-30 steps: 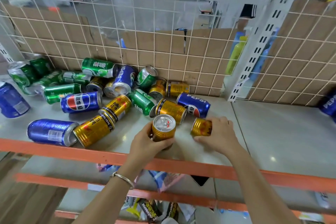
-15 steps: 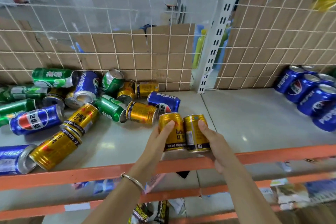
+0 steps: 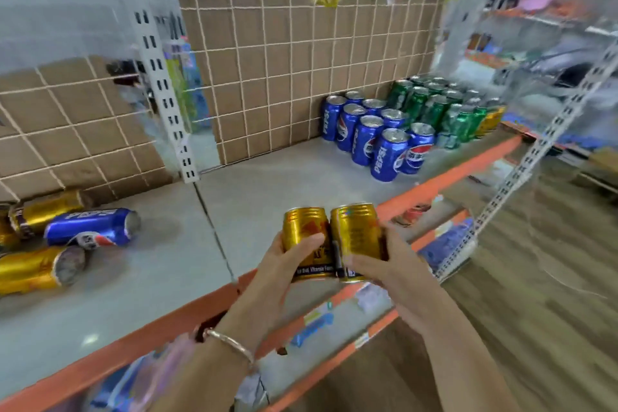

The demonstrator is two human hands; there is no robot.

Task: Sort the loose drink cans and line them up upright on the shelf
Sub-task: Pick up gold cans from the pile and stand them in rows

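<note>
Your left hand [image 3: 284, 264] is wrapped round the left gold can [image 3: 306, 231], your right hand [image 3: 394, 264] round the right gold can [image 3: 356, 231]. Both cans are upright, tops up, touching, just above the orange shelf lip [image 3: 444, 177]. Since half a second ago they've travelled right along that lip, away from the loose pile [image 3: 90, 231].

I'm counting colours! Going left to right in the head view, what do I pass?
First lying gold cans → lying blue can → white post → held gold cans → standing blue cans → standing green cans.
</note>
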